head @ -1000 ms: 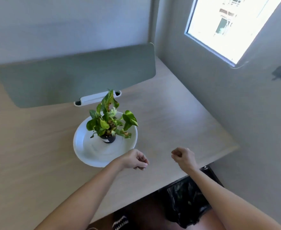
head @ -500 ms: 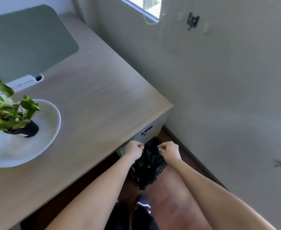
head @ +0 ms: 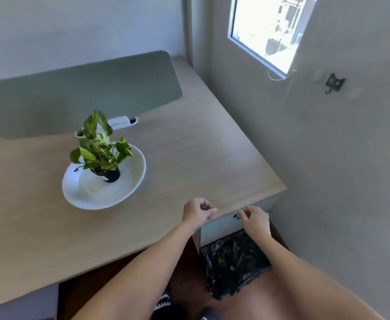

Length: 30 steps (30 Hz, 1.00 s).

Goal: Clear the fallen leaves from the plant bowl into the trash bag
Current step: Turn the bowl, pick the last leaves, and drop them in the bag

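In the trash bag [head: 235,262], green leaves [head: 222,256].

A small home study corner. There's a wooden desk [head: 201,162], a green divider panel [head: 81,93] and a window [head: 267,31] alongside.

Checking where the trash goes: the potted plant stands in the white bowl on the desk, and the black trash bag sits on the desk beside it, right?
Not quite. The head view shows the black trash bag on the floor below the desk edge. The potted plant does stand in the white bowl.
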Available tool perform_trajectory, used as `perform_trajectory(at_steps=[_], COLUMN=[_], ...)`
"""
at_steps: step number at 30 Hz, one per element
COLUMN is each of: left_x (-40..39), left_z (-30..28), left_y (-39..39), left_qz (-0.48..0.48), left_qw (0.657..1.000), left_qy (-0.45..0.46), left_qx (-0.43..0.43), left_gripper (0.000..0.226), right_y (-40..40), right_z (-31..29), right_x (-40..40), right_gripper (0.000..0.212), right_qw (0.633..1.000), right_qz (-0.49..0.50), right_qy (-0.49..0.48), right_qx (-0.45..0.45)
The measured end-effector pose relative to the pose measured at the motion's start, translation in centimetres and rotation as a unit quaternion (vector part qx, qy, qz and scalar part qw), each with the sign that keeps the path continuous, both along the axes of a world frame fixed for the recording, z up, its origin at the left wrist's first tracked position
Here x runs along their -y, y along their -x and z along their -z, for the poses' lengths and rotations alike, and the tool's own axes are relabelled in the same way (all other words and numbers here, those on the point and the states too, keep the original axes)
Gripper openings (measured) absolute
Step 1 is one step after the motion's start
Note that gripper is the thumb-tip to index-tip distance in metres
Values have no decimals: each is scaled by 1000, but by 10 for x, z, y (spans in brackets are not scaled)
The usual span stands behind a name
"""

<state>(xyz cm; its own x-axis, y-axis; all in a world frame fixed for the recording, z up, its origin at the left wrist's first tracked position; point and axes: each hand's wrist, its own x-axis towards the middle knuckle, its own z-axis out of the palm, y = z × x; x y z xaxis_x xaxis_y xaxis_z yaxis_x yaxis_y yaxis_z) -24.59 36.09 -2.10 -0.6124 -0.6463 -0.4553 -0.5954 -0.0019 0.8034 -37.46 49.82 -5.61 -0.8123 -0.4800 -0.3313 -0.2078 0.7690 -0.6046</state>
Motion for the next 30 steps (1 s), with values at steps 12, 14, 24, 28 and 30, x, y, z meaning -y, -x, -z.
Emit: perform_trajectory(at_steps=[12, 14, 24, 28, 30], left_x=[172, 195, 273, 313, 329], left_z=[-8, -9, -15, -6, -6], left_y=[-185, -211, -241, -241, -237], left_qz=[-505, -494, -366, -366, -370], left_qw=[857, 844, 867, 872, 869], left_qy=[-70, -198, -338, -320, -318], left_qx=[72, 62, -27, -62, -83], left_gripper=[51, 59, 56, 53, 52], right_y=[-123, -149, -205, -203, -199], right_z=[-35, -30, -23, -21, -21], right_x=[207, 237, 337, 367, 380], right_gripper=[25, 26, 24, 19, 16], right_qw=[979, 977, 966, 952, 944], right_qz=[-170, -120, 44, 52, 51], right_qy=[46, 47, 45, 54, 66], right_qx=[98, 169, 251, 297, 319])
